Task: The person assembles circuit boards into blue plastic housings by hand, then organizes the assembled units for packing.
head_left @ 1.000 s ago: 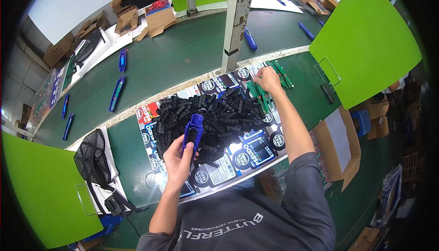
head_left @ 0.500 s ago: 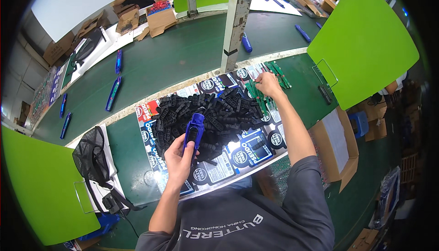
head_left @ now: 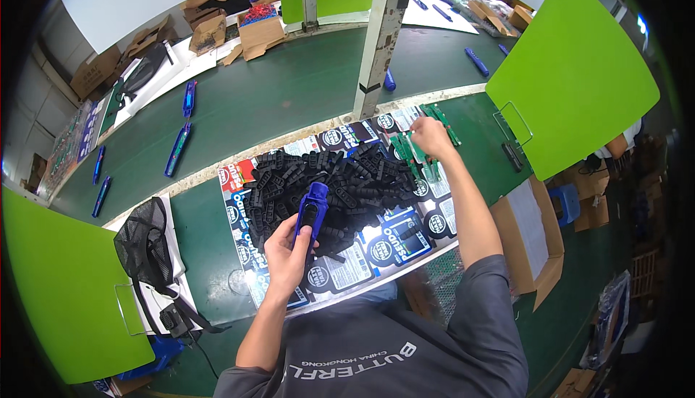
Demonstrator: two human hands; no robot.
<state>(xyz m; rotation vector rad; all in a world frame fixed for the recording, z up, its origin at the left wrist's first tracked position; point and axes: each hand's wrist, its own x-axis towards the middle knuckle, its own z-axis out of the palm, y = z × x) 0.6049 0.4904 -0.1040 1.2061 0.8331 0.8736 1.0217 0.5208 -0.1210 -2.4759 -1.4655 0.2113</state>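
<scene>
My left hand point(head_left: 287, 257) grips a blue plastic housing point(head_left: 317, 194), held tilted upward over the near side of a heap of black plastic parts point(head_left: 275, 184). A black insert shows in the hollow of the housing, beside my thumb. At the far right of the heap, my right hand point(head_left: 431, 137) is bent down over a batch of narrow green circuit boards point(head_left: 443, 121). Its fingers are closed together, and whatever is between the fingertips is hidden. The heap and part of the boards lie on a printed sheet point(head_left: 340, 271).
A conveyor belt point(head_left: 275, 94) beyond the sheet carries several blue housings point(head_left: 177, 149). A metal post point(head_left: 384, 43) rises at the bench's far edge. Green panels point(head_left: 572, 86) flank the bench. A black mesh bag point(head_left: 145, 246) lies left, an open carton point(head_left: 532, 231) right.
My right hand has shifted slightly right and its fingers have drawn together over the circuit boards. The left hand still holds the blue housing in nearly the same place.
</scene>
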